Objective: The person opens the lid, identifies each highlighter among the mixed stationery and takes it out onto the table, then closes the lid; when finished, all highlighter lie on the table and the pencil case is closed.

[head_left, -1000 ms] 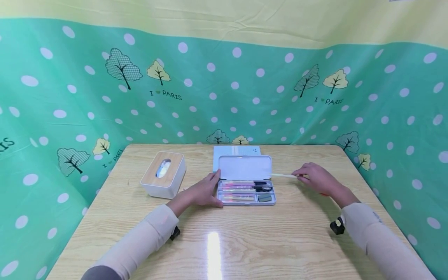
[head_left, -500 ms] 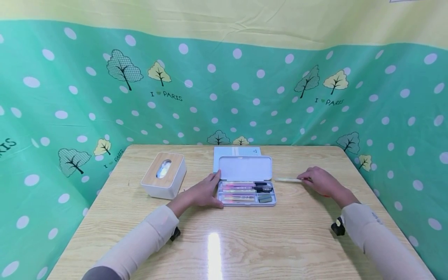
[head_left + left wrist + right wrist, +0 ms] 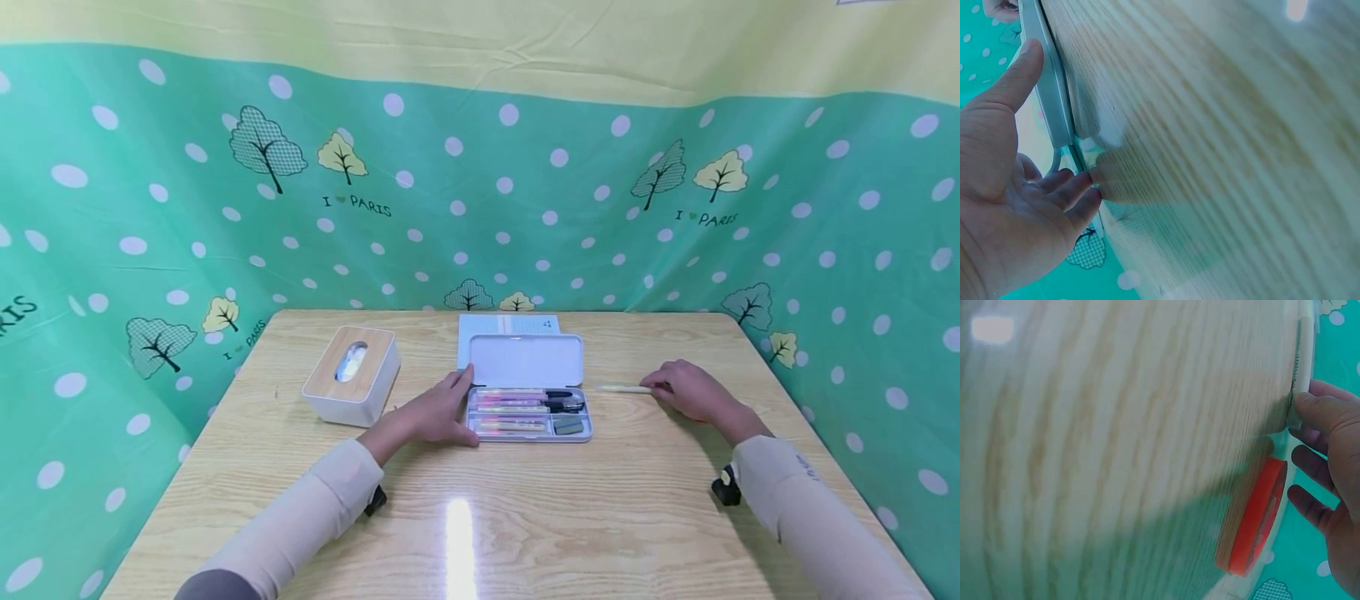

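Pinching a white stick (image 3: pixel 1305 356) by one end, right of the pencil case (image 3: pixel 527 361), the person's right grip (image 3: pixel 690 390) is near a red ring (image 3: pixel 1256 519); the left grip (image 3: pixel 437 413) rests unclenched against the case's left side.

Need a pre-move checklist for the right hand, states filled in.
1. White stick held by right hand: ok, pinched at one end.
2. Case open: ok, lid back.
3. Left hand at case: ok, at its left end; pressure cannot tell.
4. Stick apart from case: ok, gap visible in head view.
5. Stick lifted off table: cannot tell.
6. Table near right hand clear: not ok, orange ring close by.
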`<action>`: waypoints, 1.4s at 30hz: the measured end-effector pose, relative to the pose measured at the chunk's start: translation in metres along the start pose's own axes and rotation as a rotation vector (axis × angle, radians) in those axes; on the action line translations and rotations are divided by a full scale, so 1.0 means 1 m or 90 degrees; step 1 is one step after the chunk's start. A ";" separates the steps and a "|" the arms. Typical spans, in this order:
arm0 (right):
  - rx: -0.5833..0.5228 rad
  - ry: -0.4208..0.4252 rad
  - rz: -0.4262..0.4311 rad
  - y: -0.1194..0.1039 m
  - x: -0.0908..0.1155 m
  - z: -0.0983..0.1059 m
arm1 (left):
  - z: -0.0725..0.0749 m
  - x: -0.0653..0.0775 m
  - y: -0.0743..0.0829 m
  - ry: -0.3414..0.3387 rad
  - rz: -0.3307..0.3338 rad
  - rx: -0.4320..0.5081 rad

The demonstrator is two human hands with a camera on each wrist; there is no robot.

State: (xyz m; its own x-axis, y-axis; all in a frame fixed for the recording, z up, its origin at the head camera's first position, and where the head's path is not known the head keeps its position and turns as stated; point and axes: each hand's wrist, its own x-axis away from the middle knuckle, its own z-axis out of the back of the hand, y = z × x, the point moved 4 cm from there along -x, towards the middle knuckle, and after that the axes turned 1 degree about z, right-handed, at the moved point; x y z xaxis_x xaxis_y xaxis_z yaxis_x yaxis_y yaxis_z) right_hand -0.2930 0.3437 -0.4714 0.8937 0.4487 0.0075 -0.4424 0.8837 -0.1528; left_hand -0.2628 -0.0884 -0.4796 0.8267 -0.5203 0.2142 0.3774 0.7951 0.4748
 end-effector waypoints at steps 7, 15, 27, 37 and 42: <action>-0.010 -0.013 -0.020 0.000 -0.001 0.001 | 0.001 0.001 0.001 -0.005 0.005 0.010; -0.008 -0.017 -0.031 0.000 -0.001 0.003 | 0.001 0.001 0.002 -0.008 0.007 0.015; 0.004 0.004 0.027 -0.042 -0.008 0.023 | 0.002 0.001 0.003 -0.007 0.010 0.007; 0.003 0.006 0.124 -0.096 -0.022 0.026 | 0.001 0.000 0.002 -0.004 -0.001 0.007; -0.012 -0.004 0.135 -0.118 -0.026 0.024 | 0.001 0.001 0.002 -0.007 0.006 0.012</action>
State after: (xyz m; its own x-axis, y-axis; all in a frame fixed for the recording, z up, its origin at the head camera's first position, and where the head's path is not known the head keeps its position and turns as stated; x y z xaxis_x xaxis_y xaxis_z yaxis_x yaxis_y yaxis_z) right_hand -0.2663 0.2307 -0.4301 0.7805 0.6248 -0.0198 -0.6185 0.7673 -0.1694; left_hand -0.2621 -0.0878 -0.4773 0.8257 -0.5163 0.2275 0.3619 0.7940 0.4885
